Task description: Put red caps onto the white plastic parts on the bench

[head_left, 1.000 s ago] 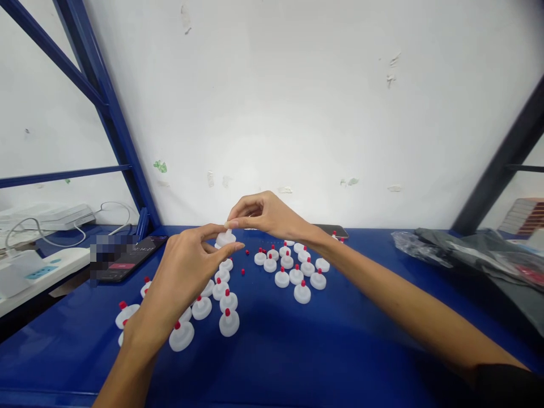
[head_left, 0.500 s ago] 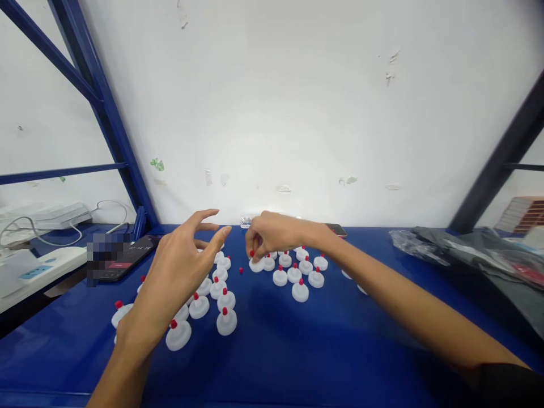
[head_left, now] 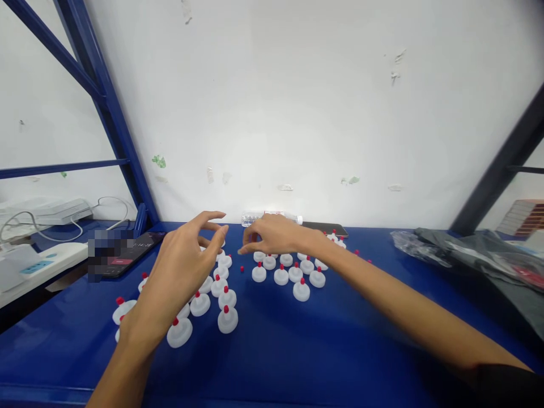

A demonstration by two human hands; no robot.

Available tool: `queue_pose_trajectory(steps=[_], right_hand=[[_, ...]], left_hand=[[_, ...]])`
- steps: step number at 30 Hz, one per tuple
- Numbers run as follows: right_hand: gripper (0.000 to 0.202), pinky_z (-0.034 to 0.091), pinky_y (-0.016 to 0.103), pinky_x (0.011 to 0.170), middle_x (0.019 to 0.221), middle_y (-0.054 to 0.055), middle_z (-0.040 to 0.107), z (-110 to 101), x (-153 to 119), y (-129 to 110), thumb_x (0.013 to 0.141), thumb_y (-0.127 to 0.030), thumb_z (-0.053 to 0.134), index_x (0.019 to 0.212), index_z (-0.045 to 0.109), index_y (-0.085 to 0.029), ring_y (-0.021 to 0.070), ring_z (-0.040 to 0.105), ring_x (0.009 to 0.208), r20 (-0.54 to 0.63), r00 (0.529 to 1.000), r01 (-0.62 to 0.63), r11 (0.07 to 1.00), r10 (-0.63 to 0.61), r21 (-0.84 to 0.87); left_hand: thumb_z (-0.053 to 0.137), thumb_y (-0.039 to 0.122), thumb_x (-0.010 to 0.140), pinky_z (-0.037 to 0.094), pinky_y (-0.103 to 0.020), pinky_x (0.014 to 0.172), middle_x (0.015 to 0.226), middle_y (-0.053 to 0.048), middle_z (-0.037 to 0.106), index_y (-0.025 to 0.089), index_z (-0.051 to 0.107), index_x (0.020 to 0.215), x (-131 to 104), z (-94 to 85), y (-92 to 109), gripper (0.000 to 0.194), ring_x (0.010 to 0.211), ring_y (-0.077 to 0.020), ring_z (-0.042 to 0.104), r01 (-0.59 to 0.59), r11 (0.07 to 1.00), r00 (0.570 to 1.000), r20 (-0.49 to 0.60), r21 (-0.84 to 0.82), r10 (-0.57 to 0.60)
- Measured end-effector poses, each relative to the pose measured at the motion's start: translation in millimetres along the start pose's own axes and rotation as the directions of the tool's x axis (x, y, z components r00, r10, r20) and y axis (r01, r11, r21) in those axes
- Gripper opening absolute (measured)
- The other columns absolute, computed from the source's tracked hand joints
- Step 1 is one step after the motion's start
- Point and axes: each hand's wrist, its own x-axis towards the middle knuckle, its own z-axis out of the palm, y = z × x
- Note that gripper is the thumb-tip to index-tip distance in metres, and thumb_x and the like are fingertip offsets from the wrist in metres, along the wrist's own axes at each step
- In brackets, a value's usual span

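Both hands empty, fingers loosely spread: left hand [head_left: 182,266], right hand [head_left: 274,235] above capped white pieces [head_left: 280,276]; loose red cap [head_left: 242,269] unfitted.

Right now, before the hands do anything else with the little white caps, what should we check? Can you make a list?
1. Left hand free: ok, fingers spread above the left group of caps, holding nothing.
2. Right hand free: cannot tell, fingers curl down over the back of the right group of caps and hide what is under them.
3. Caps standing upright: ok, the ones in view sit flat with red tips up.
4. Loose red tip within reach: ok, it lies alone between the two groups.
5. Phone away from the caps: ok, it lies off to the left.
6. Blue table has bare room in front: ok.
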Motion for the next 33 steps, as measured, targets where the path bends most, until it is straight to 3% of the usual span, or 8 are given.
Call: queue_pose_trajectory(steps=[4,10,16,20,24,27,30,33], right_hand=[[0.026,0.040,0.030,0.068,0.092,0.007,0.076,28.1,8.6,-11.1,0.103,-0.026,0.052,0.118,0.073,-0.019,0.0213,0.066,0.087,-0.105,0.987,0.117,0.991,-0.124,-0.070],[0.052,0.041,0.033,0.071,0.113,0.011,0.075,50.4,13.5,-20.9,0.087,0.004,0.050,0.134,0.062,-0.014,0.0256,0.063,0.104,-0.015,0.968,0.246,0.955,-0.252,-0.166],[0.023,0.031,0.031,0.060,0.083,0.005,0.075,47.3,15.1,-16.5,0.095,-0.009,0.058,0.109,0.075,-0.016,0.0188,0.064,0.076,-0.110,0.976,0.172,0.973,-0.190,-0.152],[0.015,0.036,0.027,0.062,0.077,0.002,0.075,31.4,15.1,-13.9,0.091,-0.009,0.064,0.087,0.077,-0.017,0.0139,0.064,0.069,-0.208,0.973,0.119,0.991,-0.104,0.060],[0.009,0.048,0.025,0.072,0.087,0.004,0.078,3.8,8.9,-15.9,0.091,-0.018,0.069,0.092,0.077,-0.016,0.0147,0.070,0.080,-0.357,0.934,0.171,0.885,-0.006,0.432],[0.013,0.051,0.026,0.074,0.087,0.005,0.078,-11.3,3.4,-18.3,0.090,-0.026,0.071,0.092,0.077,-0.016,0.0161,0.072,0.083,-0.371,0.928,0.212,0.787,0.023,0.579],[0.022,0.052,0.027,0.075,0.087,0.006,0.079,-12.3,1.9,-19.0,0.096,-0.033,0.064,0.105,0.075,-0.016,0.0159,0.072,0.081,-0.355,0.933,0.176,0.782,0.061,0.598],[0.022,0.049,0.027,0.071,0.087,0.005,0.079,-0.5,4.9,-18.8,0.099,-0.032,0.060,0.110,0.074,-0.018,0.0148,0.070,0.075,-0.324,0.938,0.027,0.905,0.125,0.425]], left_hand=[[0.056,0.044,0.094,0.050,-0.028,0.056,0.097,0.001,0.078,0.030,0.068,0.119,1.1,-1.3,0.7,0.031,0.070,-0.0191,0.074,0.000,0.999,1.000,0.004,0.033,0.000],[0.056,0.046,0.093,0.049,-0.030,0.058,0.089,-0.001,0.080,0.029,0.071,0.121,-0.5,-3.4,1.9,0.036,0.069,-0.0215,0.074,0.004,0.999,1.000,0.004,0.047,-0.004],[0.057,0.045,0.092,0.053,-0.033,0.070,0.085,0.000,0.079,0.028,0.073,0.115,0.1,-4.0,1.3,0.032,0.071,-0.0225,0.074,0.002,0.998,1.000,0.001,0.057,-0.002],[0.056,0.047,0.093,0.053,-0.034,0.078,0.091,-0.001,0.079,0.028,0.074,0.111,1.1,-3.6,-0.6,0.032,0.086,-0.0245,0.074,-0.024,0.995,1.000,0.003,0.098,0.023],[0.057,0.053,0.090,0.054,-0.039,0.082,0.101,-0.004,0.080,0.028,0.073,0.122,0.9,-2.9,-0.4,0.043,0.084,-0.0280,0.074,0.002,0.987,0.998,0.064,0.163,-0.012],[0.061,0.052,0.088,0.055,-0.040,0.078,0.098,-0.005,0.080,0.028,0.076,0.118,1.1,-2.9,-1.4,0.042,0.076,-0.0283,0.074,0.014,0.981,0.996,0.084,0.191,-0.030],[0.061,0.049,0.090,0.054,-0.041,0.084,0.094,-0.007,0.080,0.022,0.076,0.118,2.3,-3.4,-4.2,0.042,0.085,-0.0310,0.074,0.007,0.972,1.000,0.011,0.233,-0.010],[0.058,0.049,0.092,0.051,-0.045,0.091,0.098,-0.011,0.080,0.017,0.072,0.126,3.2,-4.1,-6.8,0.049,0.095,-0.0345,0.073,0.027,0.964,0.999,-0.032,0.264,-0.019]])
